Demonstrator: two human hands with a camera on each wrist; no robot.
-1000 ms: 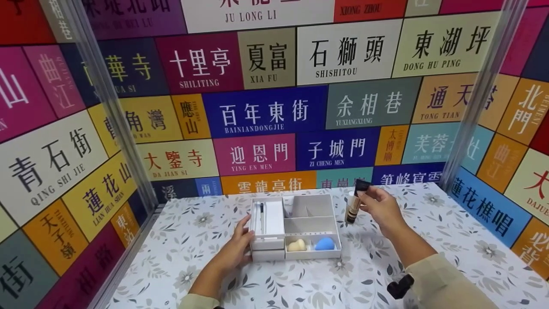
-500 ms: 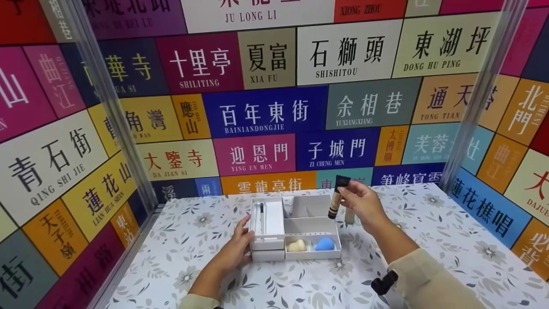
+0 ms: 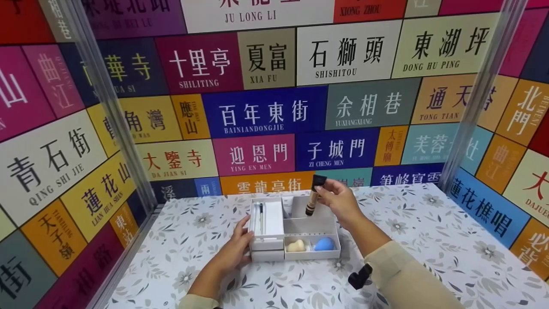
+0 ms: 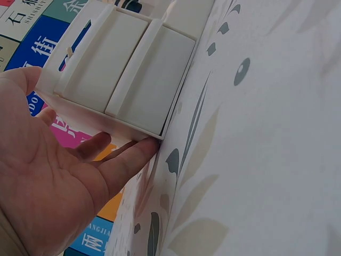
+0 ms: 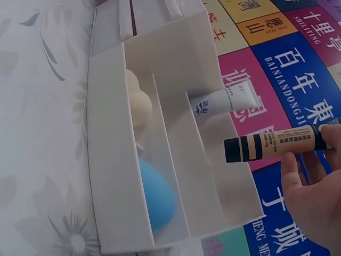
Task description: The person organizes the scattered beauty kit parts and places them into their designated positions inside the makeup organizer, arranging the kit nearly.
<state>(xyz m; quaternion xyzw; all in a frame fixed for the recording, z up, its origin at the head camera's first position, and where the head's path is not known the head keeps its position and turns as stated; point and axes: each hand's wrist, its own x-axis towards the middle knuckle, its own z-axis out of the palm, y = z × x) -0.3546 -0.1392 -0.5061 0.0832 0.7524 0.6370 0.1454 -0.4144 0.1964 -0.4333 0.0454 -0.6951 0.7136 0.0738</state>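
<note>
My right hand [image 3: 341, 201] pinches the black cap end of a beige concealer tube [image 3: 312, 201] with black bands. The tube hangs tilted over the back compartment of a white desktop organizer [image 3: 311, 226]; in the right wrist view its banded end overlaps the compartment's wall. My left hand [image 3: 233, 246] touches the organizer's left side with extended fingers, near its two small drawers [image 4: 144, 80]. A white tube with a blue leaf print [image 5: 221, 102] leans in a back compartment. A cream makeup sponge [image 3: 296, 245] and a blue one [image 3: 324, 244] lie in the front section.
A thin brush-like stick [image 3: 261, 218] lies in the organizer's top left tray. The organizer stands on a table with a floral cloth [image 3: 411, 240]. Behind rises a wall of colourful signs [image 3: 266, 109], with clear upright panels at both sides.
My right hand has carried the concealer tube leftward, from beside the organizer's right edge to over its back compartment. My left hand stays against the organizer's left side.
</note>
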